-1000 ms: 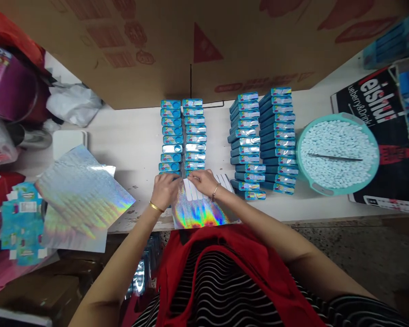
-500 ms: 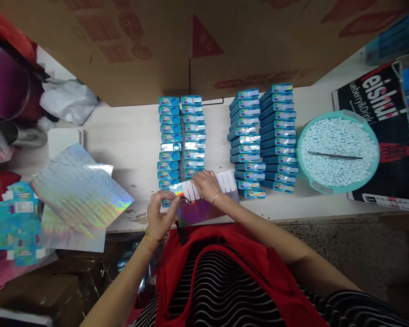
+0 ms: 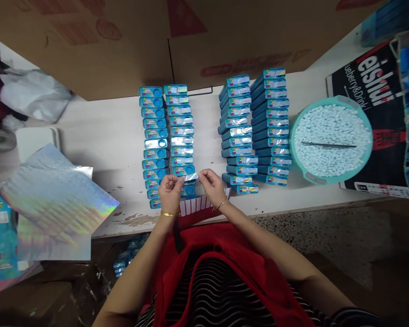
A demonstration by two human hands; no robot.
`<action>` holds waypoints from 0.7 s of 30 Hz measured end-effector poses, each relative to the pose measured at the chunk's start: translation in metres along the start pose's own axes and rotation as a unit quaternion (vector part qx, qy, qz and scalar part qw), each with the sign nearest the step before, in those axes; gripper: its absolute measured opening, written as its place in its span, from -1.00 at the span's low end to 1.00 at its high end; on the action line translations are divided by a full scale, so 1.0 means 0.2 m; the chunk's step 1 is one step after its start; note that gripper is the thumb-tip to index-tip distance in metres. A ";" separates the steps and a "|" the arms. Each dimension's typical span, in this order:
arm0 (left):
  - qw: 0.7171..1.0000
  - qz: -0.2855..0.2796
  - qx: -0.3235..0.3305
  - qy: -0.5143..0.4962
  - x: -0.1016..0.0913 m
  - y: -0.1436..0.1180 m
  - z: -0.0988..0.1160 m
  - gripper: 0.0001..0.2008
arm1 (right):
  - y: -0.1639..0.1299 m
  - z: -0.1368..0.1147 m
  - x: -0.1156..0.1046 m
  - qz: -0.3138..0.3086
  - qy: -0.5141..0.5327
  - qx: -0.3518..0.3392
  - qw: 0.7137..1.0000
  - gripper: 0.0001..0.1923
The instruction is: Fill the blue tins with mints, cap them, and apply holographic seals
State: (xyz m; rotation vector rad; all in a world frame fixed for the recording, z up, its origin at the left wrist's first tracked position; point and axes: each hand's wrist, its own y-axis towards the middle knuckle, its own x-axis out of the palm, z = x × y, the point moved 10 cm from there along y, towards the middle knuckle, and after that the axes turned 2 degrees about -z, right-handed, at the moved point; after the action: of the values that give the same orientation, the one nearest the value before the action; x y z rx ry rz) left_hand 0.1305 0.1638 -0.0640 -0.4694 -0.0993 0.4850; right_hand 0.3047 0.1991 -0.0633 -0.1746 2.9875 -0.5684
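Observation:
My left hand [image 3: 169, 190] and my right hand [image 3: 211, 182] pinch the two ends of a small holographic sticker strip [image 3: 191, 177], stretched between them above the near end of two rows of small blue boxes [image 3: 167, 136]. Under my wrists, at the table's near edge, lies the sticker sheet [image 3: 199, 205] with several white gaps where strips have come off. Both wrists wear thin gold bangles.
Two taller stacks of blue boxes [image 3: 255, 129] stand right of centre. A teal basin [image 3: 330, 141] of pale pellets with a thin rod across it sits at right. Holographic sheets [image 3: 54, 200] lie at left. A large cardboard box [image 3: 157, 41] closes the far side.
A strip has been peeled off the sheet and lifted between both hands over the box rows. The sheet has dropped flat by the table edge. The camera view has shifted right and down.

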 end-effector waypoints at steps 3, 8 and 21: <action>1.000 0.008 0.027 0.014 0.01 0.03 0.02 -0.75 | 0.05 -0.01 -0.02 -0.008 -0.002 -0.014 1.000 -0.69; 0.989 0.008 0.096 0.115 0.03 0.09 0.10 -0.84 | 0.12 -0.03 -0.03 0.012 -0.024 -0.028 0.999 -0.69; 0.867 0.047 0.154 0.471 0.09 0.10 0.14 -0.88 | 0.15 0.16 -0.03 0.037 -0.093 -0.011 0.995 -0.73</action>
State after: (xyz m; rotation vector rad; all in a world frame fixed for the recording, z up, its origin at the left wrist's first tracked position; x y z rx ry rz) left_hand 0.1324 0.2009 -0.0481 -0.3544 0.9416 0.3138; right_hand 0.3122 0.2162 -0.1025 -0.1102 2.8072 -0.4814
